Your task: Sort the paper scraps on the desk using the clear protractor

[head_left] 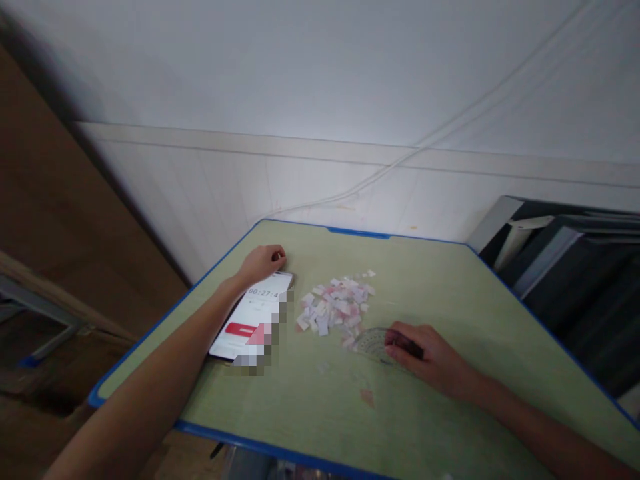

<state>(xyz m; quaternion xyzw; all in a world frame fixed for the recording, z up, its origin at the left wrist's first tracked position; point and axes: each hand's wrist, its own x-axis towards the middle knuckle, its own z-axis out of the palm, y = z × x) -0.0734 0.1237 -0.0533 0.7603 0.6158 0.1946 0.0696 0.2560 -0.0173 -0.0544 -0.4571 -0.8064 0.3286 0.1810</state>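
My right hand [413, 347] grips a clear half-round protractor [371, 343] at its right end, holding it low over the table. The protractor's left edge is near a pile of small white and pink paper pieces [333, 307]. My left hand [265, 261] rests on the table to the left of the pile with its fingers curled in, and nothing shows in them. Just below it lies a phone [245, 313] with a running timer on its screen. My left forearm covers the phone's left edge, and the lower right of the phone is blurred by blocks.
The table [450, 287] has a pale green top with a blue rim. One pink scrap [367, 397] and faint bits lie nearer me. Dark folders [565, 280] stand off the right edge. A white cable [370, 181] runs along the wall behind. A brown panel [70, 187] stands left.
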